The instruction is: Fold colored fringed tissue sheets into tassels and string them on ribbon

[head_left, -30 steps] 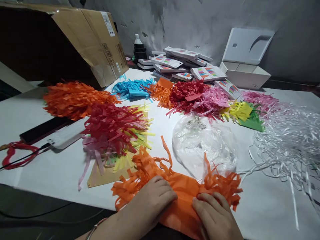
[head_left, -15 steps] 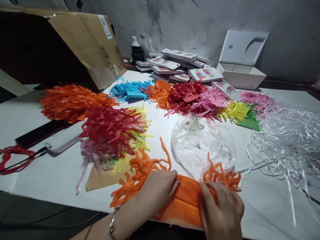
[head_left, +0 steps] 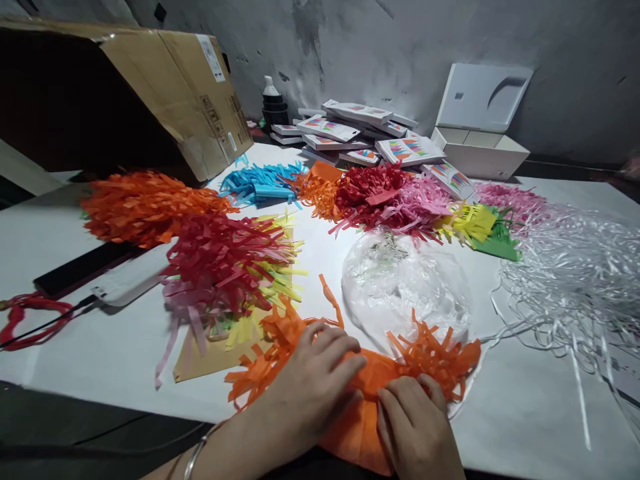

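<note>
Orange fringed tissue paper (head_left: 357, 437) lies across the table's near edge, with cut strips spreading out at both its left and right ends. My left hand (head_left: 320, 380) rests over the paper's left part, fingers curled down onto it. Close beside it, my right hand (head_left: 417, 420) grips the paper's right part between thumb and bent fingers. A fold runs across the sheet between the two hands. Both thumbs are mostly hidden. Just beyond the paper sits a clear plastic bag (head_left: 407, 287), close to the orange strips.
Red fringe (head_left: 220, 260) and orange fringe (head_left: 150, 207) lie left, near a white power bank (head_left: 133, 277). Behind are blue fringe (head_left: 260, 181), flat printed boxes (head_left: 410, 150) and an open white box (head_left: 480, 150). White string (head_left: 575, 267) spreads right; a carton (head_left: 175, 93) stands back left.
My left hand has lifted its fingers and shifted slightly over the paper. The right hand has moved left and nearer the other hand, and the right-end strips show more.
</note>
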Tool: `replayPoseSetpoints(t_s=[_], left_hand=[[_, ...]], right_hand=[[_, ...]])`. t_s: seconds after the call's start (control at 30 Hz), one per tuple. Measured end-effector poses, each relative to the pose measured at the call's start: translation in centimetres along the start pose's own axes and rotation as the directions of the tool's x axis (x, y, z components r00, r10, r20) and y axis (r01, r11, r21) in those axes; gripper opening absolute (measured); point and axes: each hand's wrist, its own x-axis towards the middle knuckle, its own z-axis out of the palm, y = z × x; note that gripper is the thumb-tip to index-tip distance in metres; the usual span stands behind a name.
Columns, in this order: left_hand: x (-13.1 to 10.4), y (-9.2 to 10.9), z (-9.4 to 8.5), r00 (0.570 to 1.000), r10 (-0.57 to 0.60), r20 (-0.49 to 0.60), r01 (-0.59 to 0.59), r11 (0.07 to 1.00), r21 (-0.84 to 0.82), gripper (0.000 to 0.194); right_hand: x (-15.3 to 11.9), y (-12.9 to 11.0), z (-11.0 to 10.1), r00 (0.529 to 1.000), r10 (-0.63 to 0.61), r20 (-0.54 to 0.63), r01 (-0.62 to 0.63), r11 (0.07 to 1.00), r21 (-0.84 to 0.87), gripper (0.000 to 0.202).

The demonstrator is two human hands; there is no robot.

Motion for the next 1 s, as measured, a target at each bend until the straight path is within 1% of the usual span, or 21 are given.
replayPoseSetpoints(t_s=[0.07,0.1,0.2,0.27,0.33,0.4,0.47,0.5,0.57,0.63,0.67,0.73,0.77,0.87,0.97,1.0], left_hand=[[-0.5,0.5,1.0,0.994,0.093,0.065,-0.093,0.996,0.001,0.007],[-0.7,0.6,1.6,0.991,0.111,0.075,-0.112,0.994,0.009,0.006],[-1.2,0.4,2.9,0.992,0.114,0.06,-0.115,0.993,0.002,0.014],[-1.5,0.2,3.1,0.993,0.109,0.052,-0.109,0.994,0.0,0.015],[-1.7,0.0,2.8,0.993,0.102,0.057,-0.102,0.995,-0.005,0.016],[-2.0,0.0,2.5,0.995,0.083,0.062,-0.082,0.996,-0.018,0.017],[-2.2,0.0,2.5,0.996,0.059,0.066,-0.057,0.998,-0.035,0.019],[-2.2,0.0,2.7,0.997,0.055,0.06,-0.052,0.998,-0.044,0.02],[-2.3,0.0,3.1,0.998,0.058,0.037,-0.055,0.996,-0.064,0.021],[-2.2,0.0,3.5,0.998,0.067,0.007,-0.066,0.993,-0.096,0.021],[-2.1,0.1,3.6,0.997,0.072,-0.003,-0.072,0.991,-0.115,0.021],[-2.1,0.1,3.5,0.998,0.064,-0.002,-0.063,0.988,-0.142,0.023],[-2.2,0.2,3.3,0.998,0.059,0.003,-0.058,0.987,-0.149,0.024],[-2.7,0.0,2.6,0.999,0.052,-0.002,-0.051,0.986,-0.157,0.025],[-3.6,-0.4,2.2,0.999,0.038,-0.025,-0.042,0.986,-0.164,0.024],[-3.8,-0.5,2.3,1.0,0.006,-0.017,-0.009,0.987,-0.159,0.023]], right_hand=[[0.3,-0.4,-0.1,0.997,0.067,0.038,-0.07,0.995,0.067,0.021],[0.3,-0.6,-0.1,0.997,0.069,0.038,-0.071,0.995,0.068,0.02],[0.0,-0.6,0.1,0.999,0.037,0.017,-0.037,0.999,-0.031,0.02],[-0.7,0.2,-0.2,0.998,0.053,0.033,-0.049,0.991,-0.126,0.019],[-1.7,1.7,-1.3,0.993,0.102,0.059,-0.086,0.967,-0.239,0.018],[-2.7,3.6,-3.2,0.989,0.105,0.099,-0.063,0.932,-0.358,0.019],[-3.1,5.0,-5.2,0.99,0.056,0.13,0.006,0.902,-0.431,0.025],[-3.1,5.2,-6.1,0.992,0.024,0.125,0.035,0.895,-0.445,0.027],[-2.4,4.7,-7.1,0.997,-0.04,0.067,0.064,0.906,-0.418,0.027],[-1.0,2.9,-6.6,0.993,-0.114,0.02,0.114,0.938,-0.326,0.028],[-0.3,1.9,-5.8,0.987,-0.161,0.028,0.163,0.95,-0.268,0.03],[1.1,0.2,-3.9,0.963,-0.246,0.109,0.262,0.949,-0.175,0.031],[1.5,-0.4,-3.0,0.956,-0.254,0.145,0.275,0.949,-0.155,0.031],[1.5,-0.5,-1.2,0.957,-0.214,0.194,0.244,0.958,-0.147,0.031],[0.2,0.5,-1.0,0.978,-0.171,0.122,0.185,0.976,-0.118,0.038],[-0.3,0.7,-1.1,0.986,-0.138,0.098,0.148,0.983,-0.108,0.039]])
